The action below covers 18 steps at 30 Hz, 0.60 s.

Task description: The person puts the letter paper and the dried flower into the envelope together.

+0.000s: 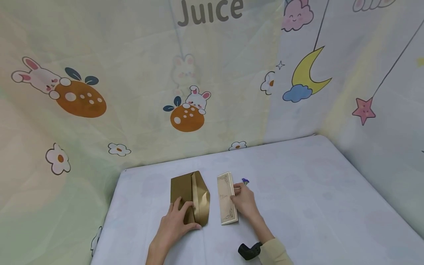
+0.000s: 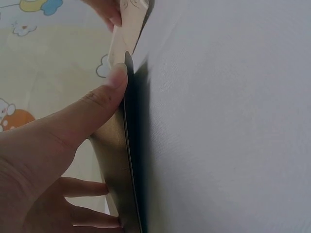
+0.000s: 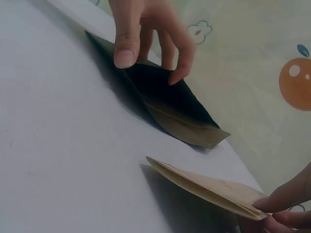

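A gold envelope (image 1: 180, 186) lies on the table with its pointed flap (image 1: 202, 206) folded out to the right. My left hand (image 1: 173, 225) holds it, thumb at the near edge by the flap and fingers bent over the body. In the right wrist view the envelope's mouth (image 3: 165, 92) gapes, with the index fingertip at its rim. To the right, my right hand (image 1: 246, 200) pinches the right long edge of a cream folded card (image 1: 226, 206) with scrollwork corners. Seen from the right wrist, the card (image 3: 209, 187) is tilted, one side raised above the cloth.
A small purple flower (image 1: 245, 181) shows just beyond the right hand. White cloth covers the table (image 1: 314, 206). Printed fabric (image 1: 139, 92) with rabbits and oranges hangs along the back and sides. A black device (image 1: 249, 251) sits at the right wrist.
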Available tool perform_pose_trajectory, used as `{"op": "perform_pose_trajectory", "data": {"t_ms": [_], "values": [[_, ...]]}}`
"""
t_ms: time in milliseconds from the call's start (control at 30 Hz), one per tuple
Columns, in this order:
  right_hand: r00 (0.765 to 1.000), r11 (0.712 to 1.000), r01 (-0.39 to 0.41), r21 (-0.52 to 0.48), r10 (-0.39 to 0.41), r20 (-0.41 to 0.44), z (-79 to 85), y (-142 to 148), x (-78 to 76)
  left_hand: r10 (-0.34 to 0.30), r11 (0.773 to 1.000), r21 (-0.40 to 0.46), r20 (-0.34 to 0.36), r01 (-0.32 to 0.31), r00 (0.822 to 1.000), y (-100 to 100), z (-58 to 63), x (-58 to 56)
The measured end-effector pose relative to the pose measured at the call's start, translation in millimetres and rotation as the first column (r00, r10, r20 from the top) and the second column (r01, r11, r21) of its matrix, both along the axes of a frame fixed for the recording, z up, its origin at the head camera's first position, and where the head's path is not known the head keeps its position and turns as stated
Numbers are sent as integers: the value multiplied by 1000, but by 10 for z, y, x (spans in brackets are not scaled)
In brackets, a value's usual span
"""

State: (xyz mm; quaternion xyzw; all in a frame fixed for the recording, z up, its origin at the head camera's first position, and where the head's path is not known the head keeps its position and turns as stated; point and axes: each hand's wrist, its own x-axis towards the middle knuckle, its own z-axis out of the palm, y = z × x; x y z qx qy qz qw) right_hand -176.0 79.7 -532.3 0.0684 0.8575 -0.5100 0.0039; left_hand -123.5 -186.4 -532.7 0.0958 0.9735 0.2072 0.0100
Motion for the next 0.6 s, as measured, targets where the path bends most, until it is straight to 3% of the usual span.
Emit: {"op": "perform_pose_trajectory", "data": {"t_ms": [400, 600], "values": [[995, 967, 11, -254, 15, 100, -60, 136, 1, 7, 1000, 3, 0, -7, 1000, -2, -1, 10], [994, 961, 0, -276, 31, 106, -19, 125, 24, 10, 1000, 7, 14, -10, 1000, 1, 4, 4]]}}
